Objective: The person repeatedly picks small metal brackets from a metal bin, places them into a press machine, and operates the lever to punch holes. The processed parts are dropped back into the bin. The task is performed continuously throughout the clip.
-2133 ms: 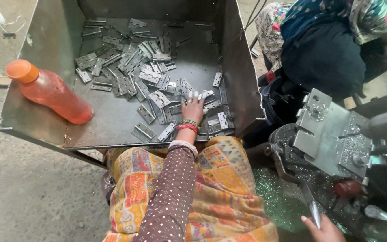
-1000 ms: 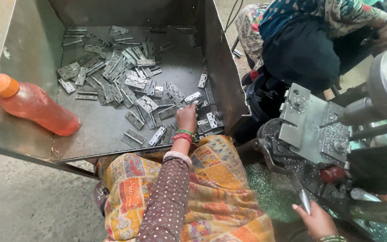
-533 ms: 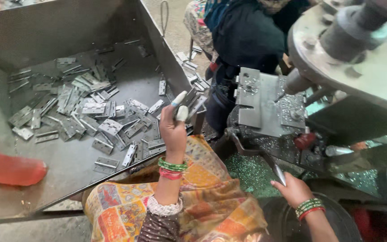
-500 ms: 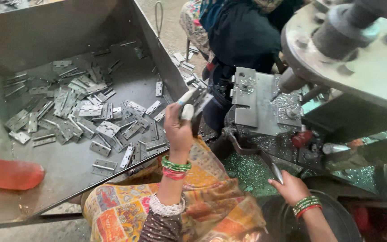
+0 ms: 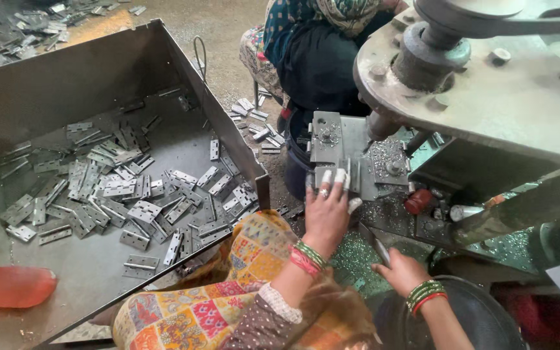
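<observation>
My left hand [image 5: 326,210], with taped fingertips and bangles at the wrist, reaches onto the grey metal jig [image 5: 332,139] of the press machine. Its fingers press a small flat hinge plate [image 5: 352,183] against the jig's front. My right hand [image 5: 402,271] sits lower, closed around a thin metal lever [image 5: 376,243] that slants up toward the machine. To the left, a large steel tray [image 5: 98,71] holds several loose grey hinges [image 5: 144,210].
The machine's big round wheel and body [image 5: 487,84] overhang the right side. Another person [image 5: 319,52] sits beyond the jig, with loose hinges on the floor beside them. An orange bottle [image 5: 8,285] lies in the tray's near left corner. Metal shavings cover the machine base.
My left hand has carried a hinge from the tray rightward and set it down on the jig. My right hand stays on the lever.
</observation>
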